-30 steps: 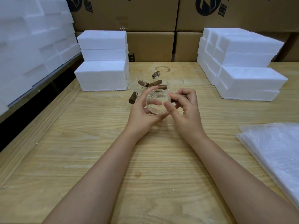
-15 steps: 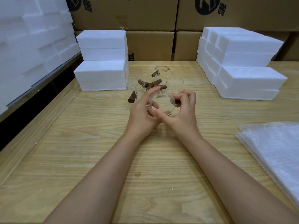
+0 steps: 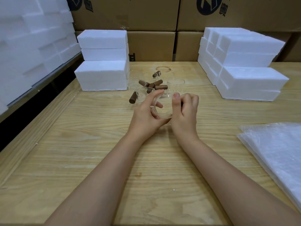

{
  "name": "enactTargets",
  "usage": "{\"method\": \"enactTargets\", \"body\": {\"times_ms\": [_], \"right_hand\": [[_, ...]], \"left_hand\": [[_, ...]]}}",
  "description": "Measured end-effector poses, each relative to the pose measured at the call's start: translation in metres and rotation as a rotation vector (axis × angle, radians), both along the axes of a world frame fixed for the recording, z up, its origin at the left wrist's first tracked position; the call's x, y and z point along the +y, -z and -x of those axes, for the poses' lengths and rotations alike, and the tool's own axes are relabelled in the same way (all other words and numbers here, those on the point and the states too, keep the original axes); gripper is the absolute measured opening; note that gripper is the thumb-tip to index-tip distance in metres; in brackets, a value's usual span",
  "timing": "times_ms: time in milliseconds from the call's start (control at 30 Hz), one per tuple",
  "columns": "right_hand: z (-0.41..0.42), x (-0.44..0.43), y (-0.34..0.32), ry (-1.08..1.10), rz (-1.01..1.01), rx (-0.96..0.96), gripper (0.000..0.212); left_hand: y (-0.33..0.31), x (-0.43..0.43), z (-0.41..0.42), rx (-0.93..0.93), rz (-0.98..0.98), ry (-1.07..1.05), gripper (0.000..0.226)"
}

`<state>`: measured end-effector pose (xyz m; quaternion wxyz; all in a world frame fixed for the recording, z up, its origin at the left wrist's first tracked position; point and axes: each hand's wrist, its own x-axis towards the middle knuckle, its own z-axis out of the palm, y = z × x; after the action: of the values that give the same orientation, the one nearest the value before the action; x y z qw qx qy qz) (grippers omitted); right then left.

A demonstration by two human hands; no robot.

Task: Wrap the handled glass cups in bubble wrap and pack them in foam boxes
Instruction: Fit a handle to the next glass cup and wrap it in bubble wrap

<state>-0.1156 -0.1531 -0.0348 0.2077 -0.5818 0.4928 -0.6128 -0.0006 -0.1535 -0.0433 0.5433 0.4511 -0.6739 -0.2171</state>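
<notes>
One bare cup [image 3: 163, 108] sits gripped in the left hand [image 3: 145, 114], right hand [image 3: 187, 111] curled beside it, hold unclear; wrap [image 3: 276, 152] at 3 o'clock untouched.

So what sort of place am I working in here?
Probably a packing bench in a warehouse or stockroom: stacked cardboard cartons behind the wooden table, piles of white foam boxes, and bubble wrap sheets at the right.
</notes>
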Motion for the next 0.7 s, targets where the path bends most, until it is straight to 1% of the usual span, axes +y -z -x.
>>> {"method": "enactTargets", "body": {"times_ms": [133,267,367,467,567,633,700], "right_hand": [[-0.002,-0.001,-0.001,-0.015,-0.038,-0.040,0.025],[0.000,0.000,-0.001,-0.025,-0.053,-0.119,0.024],[0.000,0.002,-0.002,-0.042,-0.073,-0.147,0.021],[-0.002,0.007,-0.006,-0.057,-0.096,-0.110,0.046],[-0.003,0.009,-0.006,-0.060,-0.067,-0.038,0.049],[-0.003,0.009,-0.005,-0.043,-0.037,0.030,0.060],[-0.004,0.009,-0.005,-0.038,-0.018,0.080,0.069]], "left_hand": [[0.001,0.000,0.001,-0.024,0.028,0.017,0.075],[0.004,-0.001,0.001,-0.134,0.101,0.006,0.075],[0.004,-0.001,0.002,-0.147,0.121,-0.022,0.075],[0.004,0.000,0.001,-0.133,0.118,-0.057,0.071],[0.004,0.000,0.000,-0.095,0.073,-0.066,0.070],[0.003,0.001,0.000,-0.070,0.051,-0.068,0.072],[0.003,0.003,0.000,-0.087,0.057,-0.078,0.070]]}}
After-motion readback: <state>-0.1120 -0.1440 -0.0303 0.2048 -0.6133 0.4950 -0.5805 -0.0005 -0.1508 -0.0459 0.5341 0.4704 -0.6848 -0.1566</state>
